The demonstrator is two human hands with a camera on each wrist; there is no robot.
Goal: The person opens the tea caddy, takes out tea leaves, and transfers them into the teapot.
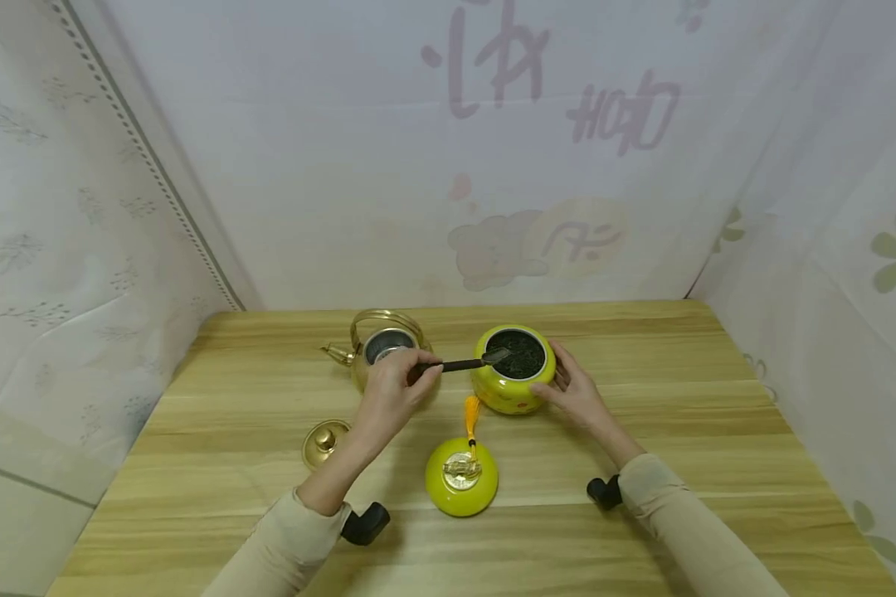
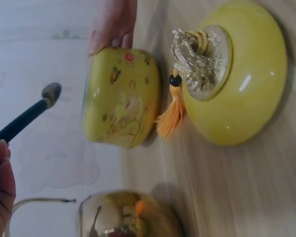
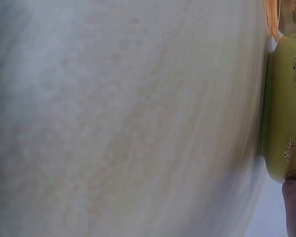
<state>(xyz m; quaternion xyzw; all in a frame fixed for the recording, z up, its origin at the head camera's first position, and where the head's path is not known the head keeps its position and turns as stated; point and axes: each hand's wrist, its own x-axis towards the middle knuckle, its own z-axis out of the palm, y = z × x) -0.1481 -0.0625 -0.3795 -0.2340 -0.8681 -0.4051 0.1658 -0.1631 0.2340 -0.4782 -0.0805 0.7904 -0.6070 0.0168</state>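
One high view, two low

From above, the head camera faces forward and down over the yellowish wood-grained tabletop [image 1: 545, 464]. Both wrist views, turned sideways, look low and close across it; all three share the round, glossy yellow jar [image 1: 511, 397].

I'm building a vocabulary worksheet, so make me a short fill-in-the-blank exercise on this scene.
1. The person's ____ hand holds the slim, black-handled spoon.
2. In the head view, the round, glossy yellow jar stands to the ____ of the shiny gold metal teapot.
3. The stringy tassel on the round yellow lid is coloured ____.

Missing words: left; right; orange.
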